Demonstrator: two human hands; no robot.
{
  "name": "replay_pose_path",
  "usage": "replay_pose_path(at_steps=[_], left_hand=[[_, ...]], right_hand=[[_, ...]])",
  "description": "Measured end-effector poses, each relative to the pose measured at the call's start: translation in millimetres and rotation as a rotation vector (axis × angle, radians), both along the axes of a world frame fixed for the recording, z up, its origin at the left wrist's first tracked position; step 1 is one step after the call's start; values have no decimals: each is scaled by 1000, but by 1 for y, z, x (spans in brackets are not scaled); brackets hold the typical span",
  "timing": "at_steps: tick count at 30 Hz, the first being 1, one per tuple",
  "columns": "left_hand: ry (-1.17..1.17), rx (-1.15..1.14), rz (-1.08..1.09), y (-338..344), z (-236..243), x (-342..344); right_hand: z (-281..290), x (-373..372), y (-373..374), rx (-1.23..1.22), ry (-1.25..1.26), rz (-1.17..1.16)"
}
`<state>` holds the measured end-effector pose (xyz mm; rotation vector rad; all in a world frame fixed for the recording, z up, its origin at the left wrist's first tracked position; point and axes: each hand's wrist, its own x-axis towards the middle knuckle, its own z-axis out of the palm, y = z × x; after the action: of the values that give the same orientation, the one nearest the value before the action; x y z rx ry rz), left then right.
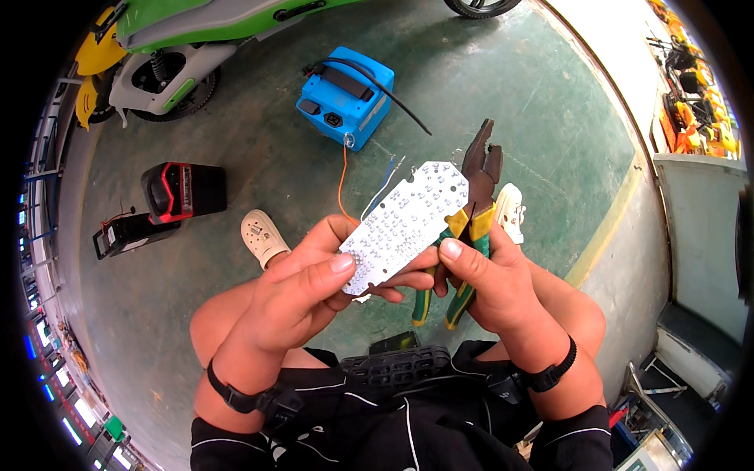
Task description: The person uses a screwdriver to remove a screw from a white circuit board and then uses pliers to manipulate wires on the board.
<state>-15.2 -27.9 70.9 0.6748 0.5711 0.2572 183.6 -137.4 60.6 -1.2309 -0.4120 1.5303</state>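
Note:
My left hand (302, 286) grips the left end of a white circuit board (404, 224) dotted with small components, the thumb lying on its face and the fingers behind. My right hand (491, 279) is closed on pliers (479, 177) with dark jaws and green-yellow handles, standing upright beside the board's right end, jaws slightly apart. Its thumb is at the board's lower right edge; whether it touches the board I cannot tell. An orange wire (342, 180) and thin white and blue wires show behind the board. The orange one runs up toward a blue battery box (361, 86) on the floor.
A green scooter (196, 20) stands at the top left. A black-and-red case (184, 192) and a black box (129, 235) sit on the floor (542, 94) at left. My shoes (261, 235) are beyond my hands. A pale cabinet (699, 220) lines the right side.

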Motion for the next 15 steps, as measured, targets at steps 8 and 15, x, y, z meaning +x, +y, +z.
replay_pose_path(at_steps=[8, 15], left_hand=[[-13, 26, -24, 5, -3, -4], [-13, 59, 9, 1, -4, -9]], right_hand=[[-1, -2, 1, 10, 5, 15], [-4, -10, 5, 44, -143, 18]])
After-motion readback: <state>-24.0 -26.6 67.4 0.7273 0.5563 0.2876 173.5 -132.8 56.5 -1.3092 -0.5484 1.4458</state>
